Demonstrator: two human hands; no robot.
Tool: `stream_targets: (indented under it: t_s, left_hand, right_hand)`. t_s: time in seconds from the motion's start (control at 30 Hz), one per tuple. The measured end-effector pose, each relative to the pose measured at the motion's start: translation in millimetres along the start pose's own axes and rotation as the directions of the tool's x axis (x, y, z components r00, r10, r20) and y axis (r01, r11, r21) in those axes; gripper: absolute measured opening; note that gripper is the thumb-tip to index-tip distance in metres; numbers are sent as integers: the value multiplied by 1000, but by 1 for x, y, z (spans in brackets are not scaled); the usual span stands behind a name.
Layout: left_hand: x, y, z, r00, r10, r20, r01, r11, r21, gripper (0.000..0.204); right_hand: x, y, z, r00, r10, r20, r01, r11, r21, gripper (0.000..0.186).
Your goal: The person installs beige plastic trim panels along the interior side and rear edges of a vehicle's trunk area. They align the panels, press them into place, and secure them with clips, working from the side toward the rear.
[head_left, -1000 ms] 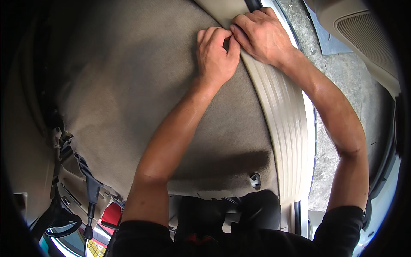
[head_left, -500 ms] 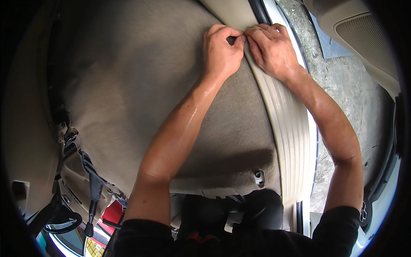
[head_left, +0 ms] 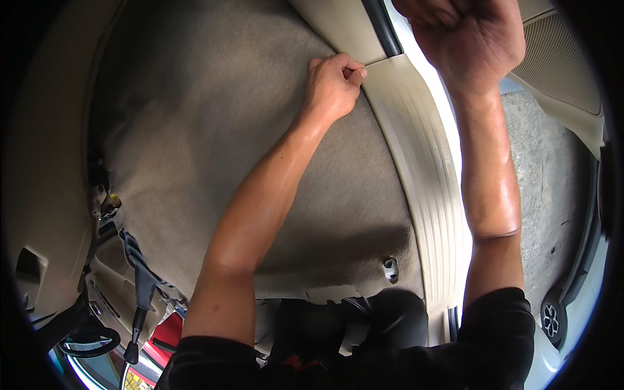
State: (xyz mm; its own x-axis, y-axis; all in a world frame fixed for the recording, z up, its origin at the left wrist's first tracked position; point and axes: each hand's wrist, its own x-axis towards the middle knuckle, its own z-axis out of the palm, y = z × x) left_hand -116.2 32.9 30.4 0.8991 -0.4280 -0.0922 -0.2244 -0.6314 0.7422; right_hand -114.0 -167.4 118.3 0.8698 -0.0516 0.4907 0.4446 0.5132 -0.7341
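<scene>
My left hand (head_left: pixel 335 84) is closed in a pinch at the seam where the brown carpet (head_left: pixel 338 175) meets the beige ribbed sill trim (head_left: pixel 429 156). What lies between its thumb and fingers, if anything, is hidden. The fingertips are beside the far end of the trim, where it butts against a smooth beige panel (head_left: pixel 338 26). My right hand (head_left: pixel 474 49) is raised over the outer side of the sill, palm in view and fingers curled in. Part of it is cut off by the upper edge, and nothing shows in it.
A black rubber seal (head_left: pixel 383 29) runs along the door opening. At the right is an open door with a speaker grille (head_left: pixel 562 58), above grey concrete ground (head_left: pixel 539 182). A metal bracket (head_left: pixel 390 268) pokes through the carpet. Lower left are a lever (head_left: pixel 138 325) and a steering wheel (head_left: pixel 91 341).
My right hand has let go of the trim's far end and lifted up and to the right. My left hand stays at the seam. The view has shifted slightly.
</scene>
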Motion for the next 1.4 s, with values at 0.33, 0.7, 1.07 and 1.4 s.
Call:
stream_targets:
  t_s: [0.33,0.7,1.07,1.4]
  left_hand:
    - [2,9,-1,975,-215,56,218,974,-53,18]
    - [11,15,-7,978,-180,109,183,983,-10,18]
    - [-2,37,9,952,-290,92,255,926,279,37]
    - [28,101,51,969,-224,109,109,777,620,66]
  right_hand:
    - [-16,73,14,880,272,-390,-321,945,-65,33]
    - [-61,106,3,927,109,-360,-296,800,-521,37]
    - [-183,-7,20,608,256,-752,-724,-212,-657,62]
    - [-182,-2,17,587,221,-779,-758,-188,-625,86]
